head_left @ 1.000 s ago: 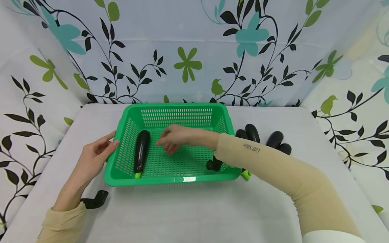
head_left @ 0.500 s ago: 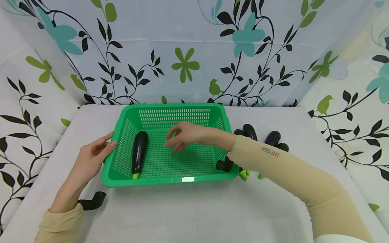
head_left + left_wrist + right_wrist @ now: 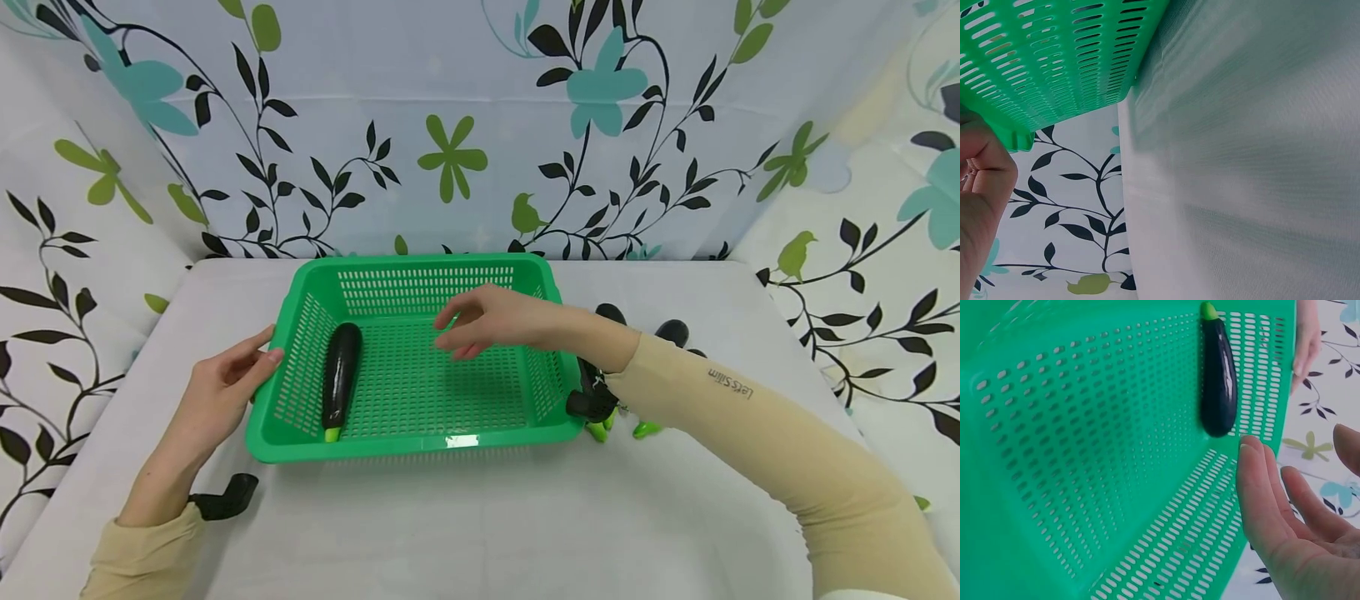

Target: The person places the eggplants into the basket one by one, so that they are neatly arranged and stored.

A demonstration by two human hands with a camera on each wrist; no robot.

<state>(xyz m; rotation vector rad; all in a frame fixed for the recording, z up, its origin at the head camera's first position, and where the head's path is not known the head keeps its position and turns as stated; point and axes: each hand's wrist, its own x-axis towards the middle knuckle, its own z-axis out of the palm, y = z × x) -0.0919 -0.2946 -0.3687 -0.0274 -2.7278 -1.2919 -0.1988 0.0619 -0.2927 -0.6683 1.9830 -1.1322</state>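
Observation:
A green plastic basket [image 3: 420, 448] with slotted walls stands on the white table. Inside it, along the left wall, lies a dark, glossy eggplant [image 3: 342, 375] with its green stem end toward the front. My left hand [image 3: 225, 392] holds the basket's left rim between thumb and fingers; part of that grip also shows at the edge of the left wrist view. Over the basket's right half hovers my right hand [image 3: 498, 321], nothing in it, fingers relaxed and spread. The right wrist view shows those fingers [image 3: 1257, 494] apart from the eggplant.
Several more eggplants [image 3: 672, 332] lie on the table right of the basket, partly hidden behind my right forearm; green stem ends [image 3: 647, 429] poke out below it. Patterned cloth [image 3: 450, 83] hangs behind the table [image 3: 480, 525] and along both sides.
My right hand has moved right, away from the eggplant in the basket, and the forearm now covers more of the eggplants outside. My left hand stays on the rim.

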